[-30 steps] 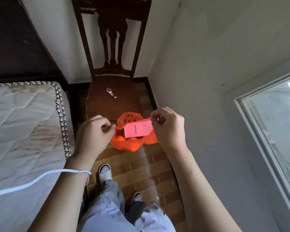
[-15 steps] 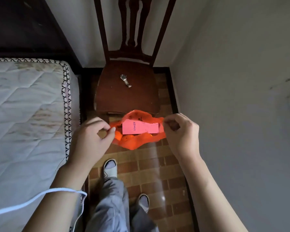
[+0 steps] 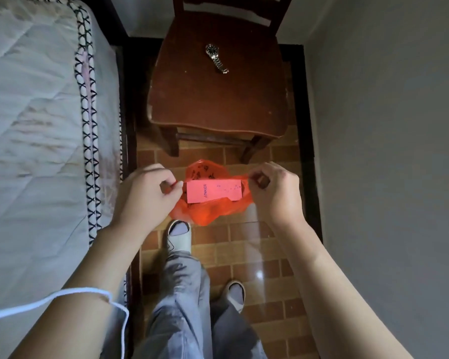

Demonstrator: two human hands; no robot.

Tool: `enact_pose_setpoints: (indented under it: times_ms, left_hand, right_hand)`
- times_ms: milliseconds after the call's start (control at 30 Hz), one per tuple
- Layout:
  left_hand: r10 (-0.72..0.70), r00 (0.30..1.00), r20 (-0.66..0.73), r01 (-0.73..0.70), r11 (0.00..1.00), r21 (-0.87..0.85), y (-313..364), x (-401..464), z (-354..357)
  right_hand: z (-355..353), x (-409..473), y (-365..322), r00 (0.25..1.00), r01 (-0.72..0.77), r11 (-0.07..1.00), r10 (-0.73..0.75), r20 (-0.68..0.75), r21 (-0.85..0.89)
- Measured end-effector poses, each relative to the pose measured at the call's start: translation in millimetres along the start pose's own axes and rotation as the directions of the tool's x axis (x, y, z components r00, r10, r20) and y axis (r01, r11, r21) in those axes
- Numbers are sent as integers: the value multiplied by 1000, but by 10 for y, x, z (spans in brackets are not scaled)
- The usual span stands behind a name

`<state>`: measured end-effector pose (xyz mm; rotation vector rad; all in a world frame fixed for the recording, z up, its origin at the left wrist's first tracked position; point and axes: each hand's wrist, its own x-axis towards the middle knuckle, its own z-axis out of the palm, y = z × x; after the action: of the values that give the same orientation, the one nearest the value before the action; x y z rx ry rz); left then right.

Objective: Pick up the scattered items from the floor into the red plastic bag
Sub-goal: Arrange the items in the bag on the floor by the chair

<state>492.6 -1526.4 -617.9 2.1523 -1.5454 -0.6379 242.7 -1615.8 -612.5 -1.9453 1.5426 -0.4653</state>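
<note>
The red plastic bag hangs above the brick-tiled floor between my hands. My left hand pinches the bag's left handle and my right hand pinches its right handle, stretching the mouth sideways. A long box printed "ANKER" lies across the inside of the bag and looks pink through the plastic. Other contents lower in the bag are too dim to make out.
A wooden chair stands just beyond the bag with a metal wristwatch on its seat. A mattress runs along the left and a grey wall along the right. My slippered feet stand on the narrow floor strip.
The view has tilted down toward the floor. My hands have lowered the bag below the chair seat and pulled its handles farther apart, and the box has turned level.
</note>
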Motion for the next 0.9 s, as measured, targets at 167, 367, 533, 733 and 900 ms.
enact_pose_setpoints:
  times_ms: [167,367,533,733,900]
  left_hand:
    - [-10,1000,-4,10,1000,22,-339,161,416]
    - [14,1000,-8,-14,999,30,-801,450,897]
    - [79,996,-40,-78,996,31,-1146,738,1292]
    - [160,986,-38,-156,984,82,-1455,1037,1667]
    - [195,980,-34,-188,970,153,-1612,1143,1899]
  right_hand:
    - [457,139,352,1000,-13,1000,13,9,-14]
    - [973,456,694,1000,-4,998,4,-9,-55]
    - [1363,720,967,997,75,993,-75,1,-87]
    - [1823,1009,1202,986,164,980,-167,-16,-115]
    - [2166,1156,1445,971,222,968,-230,-64,-117]
